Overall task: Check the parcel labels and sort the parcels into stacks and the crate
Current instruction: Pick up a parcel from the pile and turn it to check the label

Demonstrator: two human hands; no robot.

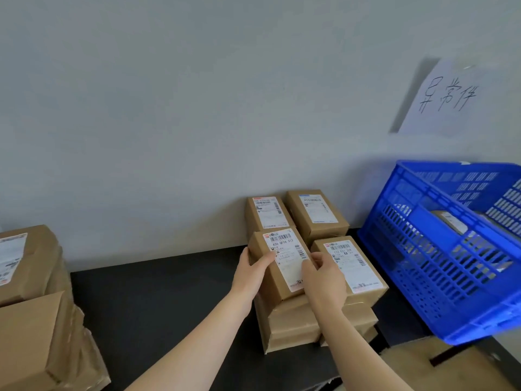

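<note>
- In the head view, a brown parcel [277, 266] with a white label facing up was held at the front-left stack [290, 325] of similar parcels, on a dark table [158, 300] against a pale wall.
- The left hand [251, 268] was wrapped round the parcel's left side, thumb laid over the top face.
- The right hand [322, 277] was curled over the parcel's right edge, fingertips on the label.
- Whether the parcel was already fully resting on the stack or was just above it could not be told; it looked slightly tilted.
- A second front stack [353, 269] stood just beside it on the right, and two more labelled parcels [266, 213] [317, 214] lay behind, against the wall.
- A blue crate [468, 328] stood to the right, with at least one parcel [449, 221] seen through its slats; a handwritten paper sign [448, 97] was fixed to the wall above it.
- A pile of larger brown parcels [31, 266] was seen at the left edge, well apart from the stacks.
- The step in hand was judged to be the placing of a checked parcel on its stack.
- The next move would call for the parcel to be squared with the one beneath and both hands released, after which another parcel, probably from the left pile, would have to be fetched and its label read.
</note>
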